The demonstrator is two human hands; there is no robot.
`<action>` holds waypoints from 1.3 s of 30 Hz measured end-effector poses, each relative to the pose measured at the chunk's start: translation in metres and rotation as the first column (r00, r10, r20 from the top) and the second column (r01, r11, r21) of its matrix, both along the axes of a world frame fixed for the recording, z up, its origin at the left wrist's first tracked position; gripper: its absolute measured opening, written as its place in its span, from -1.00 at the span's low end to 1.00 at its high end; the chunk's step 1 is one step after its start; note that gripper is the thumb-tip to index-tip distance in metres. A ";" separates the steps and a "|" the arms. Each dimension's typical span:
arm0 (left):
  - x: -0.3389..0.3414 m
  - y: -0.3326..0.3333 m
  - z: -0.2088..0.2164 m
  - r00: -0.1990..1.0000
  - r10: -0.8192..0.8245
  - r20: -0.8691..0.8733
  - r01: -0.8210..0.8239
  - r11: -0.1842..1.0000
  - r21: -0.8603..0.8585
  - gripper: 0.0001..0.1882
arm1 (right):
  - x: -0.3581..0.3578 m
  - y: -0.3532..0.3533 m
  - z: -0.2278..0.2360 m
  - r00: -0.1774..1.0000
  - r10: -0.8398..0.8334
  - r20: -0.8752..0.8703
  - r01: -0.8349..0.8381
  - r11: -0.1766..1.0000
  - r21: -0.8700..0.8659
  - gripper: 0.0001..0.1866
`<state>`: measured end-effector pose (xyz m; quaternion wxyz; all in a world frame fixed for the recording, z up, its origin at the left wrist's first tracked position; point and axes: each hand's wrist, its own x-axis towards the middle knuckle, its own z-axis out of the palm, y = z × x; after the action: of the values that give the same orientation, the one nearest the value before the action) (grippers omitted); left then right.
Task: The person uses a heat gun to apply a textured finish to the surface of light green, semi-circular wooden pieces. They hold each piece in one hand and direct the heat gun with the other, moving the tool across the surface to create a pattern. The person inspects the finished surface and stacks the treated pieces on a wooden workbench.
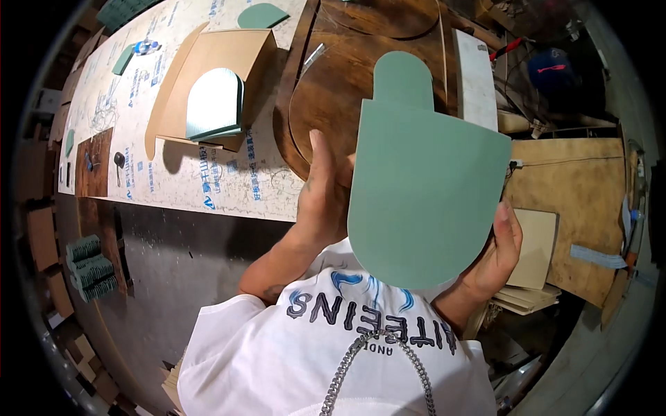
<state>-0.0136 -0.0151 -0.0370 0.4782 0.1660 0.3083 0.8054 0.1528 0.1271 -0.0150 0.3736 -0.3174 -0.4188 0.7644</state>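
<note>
A green, flat panel (430, 194) with a rounded lower end and a straight upper edge is held up in front of my chest. My right hand (505, 246) grips its lower right edge, thumb at the rim and the other fingers behind. My left hand (325, 191) is at the panel's left edge, thumb stretched upward and clear of it. Its other fingers pass partly behind the panel, so whether they touch it is hidden. A narrower green round-topped piece (404, 80) shows above the panel; its lower part is covered.
Ahead, a dark wooden board with round shapes (333, 90) lies on a white printed worktable (184, 173). Left of it, round-topped panels (214, 104) rest on a tan wooden piece (263, 55). Green stacks (90, 267) stand lower left; a plywood sheet (576, 201) is at right.
</note>
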 end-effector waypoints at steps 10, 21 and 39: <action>-0.001 0.010 -0.018 0.957 0.203 0.209 -0.164 0.968 -0.190 -0.29 | -0.011 -0.003 0.001 0.998 0.059 0.013 -0.057 0.992 -0.116 -0.69; -0.002 0.015 -0.042 0.947 0.228 0.225 -0.219 0.974 -0.066 -0.49 | -0.014 -0.001 0.002 0.993 0.118 0.003 -0.117 0.992 -0.050 -0.71; 0.000 0.020 -0.023 0.934 0.293 0.203 -0.245 0.942 -0.230 -0.47 | -0.006 -0.004 0.011 0.992 0.125 -0.016 -0.125 0.992 0.019 -0.70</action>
<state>-0.0133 0.0051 -0.0595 0.4102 -0.0234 0.3496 0.8420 0.1472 0.1234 -0.0036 0.3314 -0.2805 -0.4412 0.7854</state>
